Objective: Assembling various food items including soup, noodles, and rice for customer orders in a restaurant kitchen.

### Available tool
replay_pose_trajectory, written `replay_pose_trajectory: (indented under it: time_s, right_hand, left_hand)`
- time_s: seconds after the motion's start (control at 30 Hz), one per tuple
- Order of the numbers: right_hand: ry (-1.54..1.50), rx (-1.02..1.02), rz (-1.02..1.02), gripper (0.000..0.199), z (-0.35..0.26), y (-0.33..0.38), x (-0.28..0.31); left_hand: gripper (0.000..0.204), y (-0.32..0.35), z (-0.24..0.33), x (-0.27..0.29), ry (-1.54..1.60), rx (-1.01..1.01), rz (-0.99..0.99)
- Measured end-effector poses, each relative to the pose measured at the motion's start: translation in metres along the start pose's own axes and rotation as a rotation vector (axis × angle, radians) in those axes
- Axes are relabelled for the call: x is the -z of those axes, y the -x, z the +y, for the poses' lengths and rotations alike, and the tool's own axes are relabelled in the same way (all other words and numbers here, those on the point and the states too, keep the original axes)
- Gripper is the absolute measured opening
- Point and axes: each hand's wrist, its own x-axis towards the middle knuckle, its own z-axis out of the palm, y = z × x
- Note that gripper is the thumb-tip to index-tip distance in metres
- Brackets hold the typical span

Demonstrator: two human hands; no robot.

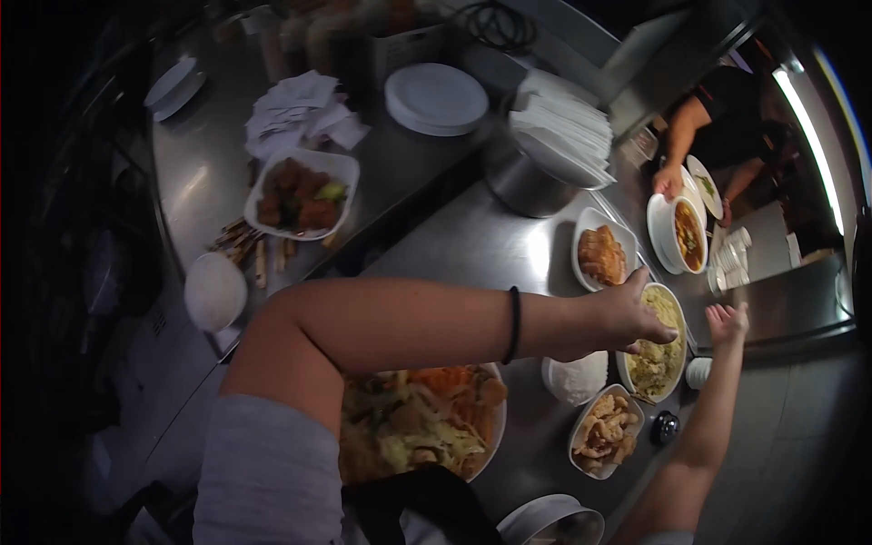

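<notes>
Hands: 2 of the person's own, the left hand [636, 313] and the right hand [727, 325]; 2 more belong to a co-worker [727, 118] at the far right.
Oval dish: 1, a white oval dish [621, 371] full of yellow-green food [656, 368], on the metal counter [536, 440].
Dishes near it: 3, a bowl of browned slices [595, 217], a bowl of white rice [579, 379] and a bowl of fried pieces [574, 445].
Platter: 1 large platter [500, 427] of mixed vegetables, partly hidden by the left arm [418, 331].
Left-side counter: 1 bowl of brown chunks [336, 168], 1 round white bowl [215, 291] and 1 stack of plates [436, 95]; the paper slips [300, 109] overlap too much to count.
Bell: 1 dark bell [666, 427], just beside the bowl of fried pieces.
Co-worker's side: 1 bowl of orange soup [695, 270], close to the co-worker's hands.
Wristband: 1 black wristband [513, 324], on the left wrist.
Long axis: the oval dish runs from top to bottom of the view, its ends toward the soup side and the bell side.
Dish and fingers: its upper left part lies under the left fingers, contact unclear; the right fingers are apart, beyond its right rim.
Left fingers: thumb raised, apart from the others, which reach rightward over the food.
Right fingers: pointing up, loosely spread.
</notes>
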Motion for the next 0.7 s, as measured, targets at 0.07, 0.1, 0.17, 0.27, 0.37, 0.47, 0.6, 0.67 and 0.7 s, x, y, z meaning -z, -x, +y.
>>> replay_pose_trajectory:
  time_s: [0.07,0.1,0.17,0.27,0.37,0.47,0.6,0.67,0.7]
  right_hand:
    - [0.031,0.046,-0.107,0.08,-0.019,0.029,0.011]
    - [0.063,0.072,-0.098,0.079,-0.031,0.044,0.02]
    - [0.08,0.11,-0.088,0.073,-0.05,0.094,0.026]
    - [0.124,0.161,-0.229,0.06,-0.061,0.157,0.052]
    - [0.189,0.184,-0.252,0.055,-0.063,0.236,0.073]
    - [0.307,0.23,-0.208,0.055,-0.063,0.308,0.088]
    - [0.396,0.338,-0.086,0.054,-0.039,0.402,0.075]
    - [0.46,0.398,-0.04,0.054,-0.02,0.461,0.056]
    - [0.483,0.417,0.041,0.053,-0.017,0.501,0.05]
  left_hand:
    - [0.101,0.073,0.007,0.015,-0.01,-0.028,0.1]
    - [0.092,0.107,0.009,0.022,-0.058,-0.003,0.134]
    - [0.075,0.177,0.011,0.038,-0.184,-0.031,0.257]
    - [0.058,0.283,0.015,0.06,-0.357,-0.15,0.66]
    - [0.033,0.364,0.019,0.101,-0.54,-0.317,1.107]
    - [0.027,0.417,0.055,0.148,-1.066,-0.316,1.461]
    - [0.023,0.461,0.091,0.252,-1.534,-0.103,1.514]
    - [0.026,0.456,0.094,0.296,-1.684,-0.023,1.297]
    - [0.027,0.427,0.08,0.331,-1.738,-0.083,1.186]
